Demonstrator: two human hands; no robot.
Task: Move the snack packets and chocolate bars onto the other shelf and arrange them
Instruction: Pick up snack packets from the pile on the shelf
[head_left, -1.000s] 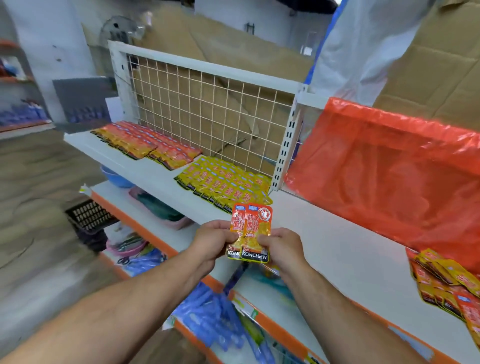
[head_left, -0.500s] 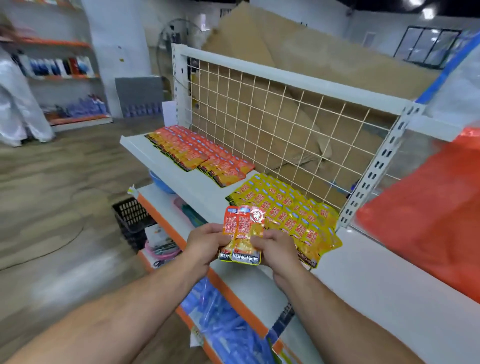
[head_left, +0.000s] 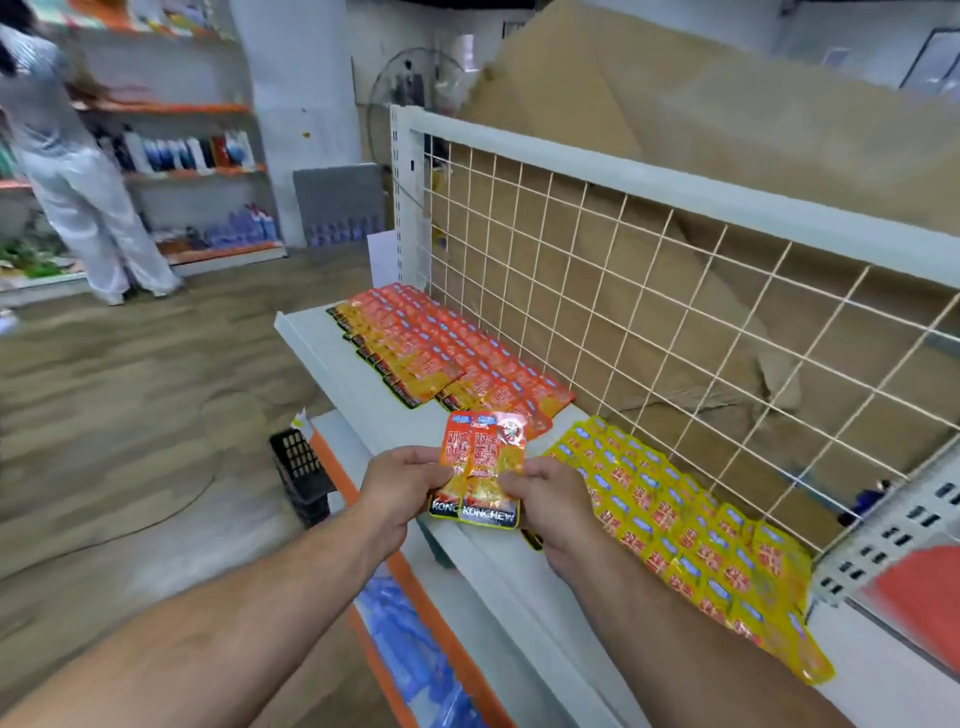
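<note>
Two orange snack packets (head_left: 480, 467) marked KONCHEW are fanned upright above the front edge of the white shelf (head_left: 332, 364). My left hand (head_left: 402, 483) pinches their left side and my right hand (head_left: 550, 501) pinches their right side. On the shelf behind them lie overlapping rows of orange packets (head_left: 441, 358) toward the far left end. Rows of yellow packets (head_left: 696, 530) lie to the right, partly hidden by my right forearm. No chocolate bars are visible.
A white wire-grid back panel (head_left: 623, 291) with cardboard behind it closes the shelf's rear. Lower shelves with orange edges hold blue packs (head_left: 410, 654). A black crate (head_left: 301, 473) sits on the floor. A person in white (head_left: 78, 171) stands at far-left shelves.
My view has swung left along the shelf, so the orange rows now lie just beyond my hands. Both hands keep holding the same two packets; the red plastic sheet has slid out to the right edge.
</note>
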